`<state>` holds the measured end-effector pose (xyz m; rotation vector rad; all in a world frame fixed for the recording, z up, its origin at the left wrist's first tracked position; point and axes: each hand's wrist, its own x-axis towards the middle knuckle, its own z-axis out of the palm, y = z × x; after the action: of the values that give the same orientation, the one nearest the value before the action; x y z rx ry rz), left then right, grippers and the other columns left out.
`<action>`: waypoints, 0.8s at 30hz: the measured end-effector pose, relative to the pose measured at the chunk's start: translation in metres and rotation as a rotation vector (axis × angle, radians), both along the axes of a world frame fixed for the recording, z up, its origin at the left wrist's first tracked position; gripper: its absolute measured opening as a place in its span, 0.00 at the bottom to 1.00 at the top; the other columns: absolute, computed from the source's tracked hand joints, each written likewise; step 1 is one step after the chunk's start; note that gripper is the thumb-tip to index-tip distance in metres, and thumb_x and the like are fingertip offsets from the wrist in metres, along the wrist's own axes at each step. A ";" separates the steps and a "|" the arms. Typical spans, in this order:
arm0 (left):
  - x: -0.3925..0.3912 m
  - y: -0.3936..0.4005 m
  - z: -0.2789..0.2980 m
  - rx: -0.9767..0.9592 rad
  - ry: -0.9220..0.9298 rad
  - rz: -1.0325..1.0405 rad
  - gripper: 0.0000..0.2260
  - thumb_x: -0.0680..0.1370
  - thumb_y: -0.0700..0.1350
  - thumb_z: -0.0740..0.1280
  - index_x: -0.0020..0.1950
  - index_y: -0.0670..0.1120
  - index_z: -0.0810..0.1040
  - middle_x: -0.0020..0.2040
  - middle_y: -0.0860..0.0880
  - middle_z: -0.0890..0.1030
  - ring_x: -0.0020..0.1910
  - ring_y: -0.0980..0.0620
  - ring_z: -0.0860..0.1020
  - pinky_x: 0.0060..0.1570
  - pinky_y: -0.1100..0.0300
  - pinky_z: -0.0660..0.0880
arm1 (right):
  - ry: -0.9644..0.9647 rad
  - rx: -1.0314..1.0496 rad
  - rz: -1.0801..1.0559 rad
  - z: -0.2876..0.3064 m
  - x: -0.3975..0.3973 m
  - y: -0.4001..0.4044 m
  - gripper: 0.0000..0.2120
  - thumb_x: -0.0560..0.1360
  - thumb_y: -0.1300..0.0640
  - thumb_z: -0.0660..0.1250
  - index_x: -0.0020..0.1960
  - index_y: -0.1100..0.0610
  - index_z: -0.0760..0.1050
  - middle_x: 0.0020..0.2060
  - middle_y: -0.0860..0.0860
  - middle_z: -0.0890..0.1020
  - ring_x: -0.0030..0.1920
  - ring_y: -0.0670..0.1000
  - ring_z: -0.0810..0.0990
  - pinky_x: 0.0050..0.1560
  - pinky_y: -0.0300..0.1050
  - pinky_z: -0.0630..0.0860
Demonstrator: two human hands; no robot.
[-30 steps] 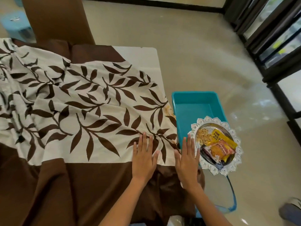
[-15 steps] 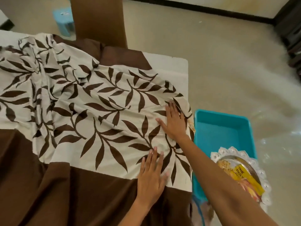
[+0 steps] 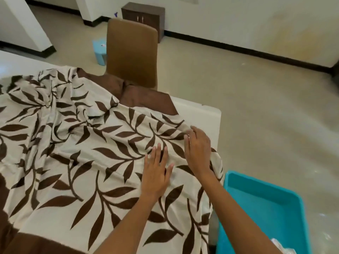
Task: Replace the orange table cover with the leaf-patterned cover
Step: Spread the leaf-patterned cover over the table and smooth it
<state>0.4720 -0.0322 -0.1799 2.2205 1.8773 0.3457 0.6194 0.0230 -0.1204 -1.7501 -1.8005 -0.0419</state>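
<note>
Leaf-patterned cover [image 3: 77, 162] lies over most of the white table [image 3: 200, 116], rumpled at the far left, with its brown border folded up at the far edge near the chair [image 3: 132, 52]. Far-right corner of the table is bare. No orange cover in view.

Your left hand [image 3: 156, 173] lies flat on the cloth, fingers straight and slightly spread, holding nothing. Your right hand [image 3: 199, 149] rests just beside it near the right table edge, fingers loosely bent over a raised fold; whether they pinch that fold cannot be told from this view.

Risks, as judged from how things lie:

1. Cloth sits skewed. If you drag it toward the far right with the right hand while the left palm pins it, the fabric between your hands will likely bunch into a ridge instead of sliding. Lift the left palm first.

2. The right side hangs over the table edge directly above the teal tub [image 3: 266, 208] on the floor. Pull further right and the hem may drop into the tub or snag on its rim.

3. The far-left bunching is well apart from both hands. Smoothing only at the right could tighten those creases, not release them.

4. The folded brown border near the chair may catch on the chair back if the cloth is pushed away from you.
</note>
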 end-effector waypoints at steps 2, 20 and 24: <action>0.002 -0.001 0.001 0.001 0.003 0.003 0.27 0.81 0.59 0.40 0.79 0.50 0.43 0.78 0.48 0.41 0.76 0.52 0.39 0.75 0.48 0.42 | -0.023 -0.157 0.092 -0.004 -0.004 0.032 0.16 0.80 0.54 0.56 0.61 0.60 0.74 0.60 0.57 0.77 0.61 0.57 0.75 0.62 0.53 0.69; -0.001 0.009 0.005 0.035 -0.135 0.075 0.25 0.83 0.55 0.39 0.79 0.48 0.50 0.79 0.48 0.48 0.77 0.49 0.47 0.72 0.47 0.47 | 0.066 -0.341 -0.153 -0.001 -0.027 0.067 0.20 0.80 0.51 0.58 0.69 0.57 0.66 0.64 0.55 0.73 0.63 0.55 0.71 0.58 0.48 0.69; 0.000 0.008 0.008 0.041 -0.150 0.074 0.24 0.83 0.55 0.40 0.79 0.49 0.50 0.79 0.48 0.48 0.77 0.49 0.46 0.72 0.47 0.47 | -0.024 -0.360 -0.034 -0.004 -0.039 0.097 0.22 0.77 0.54 0.64 0.68 0.57 0.67 0.57 0.55 0.79 0.60 0.56 0.75 0.68 0.51 0.62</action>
<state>0.4718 -0.0244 -0.1719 2.0903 1.8910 0.5514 0.5805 0.1201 -0.1240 -2.0324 -1.8834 0.2639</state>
